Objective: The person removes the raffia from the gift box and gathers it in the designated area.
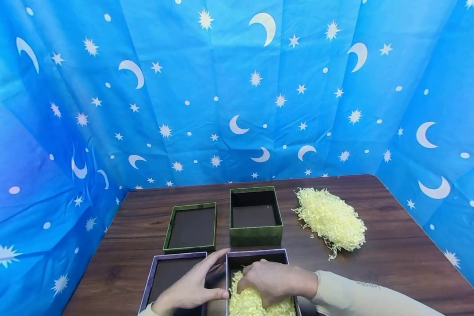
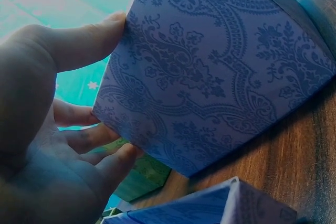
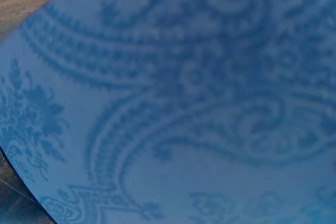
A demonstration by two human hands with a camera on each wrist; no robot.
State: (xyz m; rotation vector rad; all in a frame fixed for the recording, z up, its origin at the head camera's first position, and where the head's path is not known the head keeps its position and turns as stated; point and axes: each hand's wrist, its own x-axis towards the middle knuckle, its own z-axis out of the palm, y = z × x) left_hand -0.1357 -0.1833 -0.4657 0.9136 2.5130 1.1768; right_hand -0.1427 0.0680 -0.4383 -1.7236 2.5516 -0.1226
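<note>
A purple patterned box (image 1: 256, 252) stands at the table's front, part-filled with pale yellow shredded paper (image 1: 242, 303). My right hand (image 1: 270, 278) reaches down inside it, fingers sunk in the shreds so that the tips are hidden. Beside the box's left wall is my left hand (image 1: 191, 283), thumb and fingers spread; in the left wrist view the thumb tip and fingertips touch the edges of the paisley wall (image 2: 210, 77). The right wrist view is filled by a blurred patterned box wall (image 3: 157, 103), with no hand visible.
To the left lies a shallow purple tray-like lid (image 1: 177, 265), partly behind my left hand. Behind stand a green-rimmed shallow lid (image 1: 191, 228) and a deep green box (image 1: 256, 235). A loose heap of yellow shreds (image 1: 333, 219) lies on the wooden table (image 1: 395, 245) at right.
</note>
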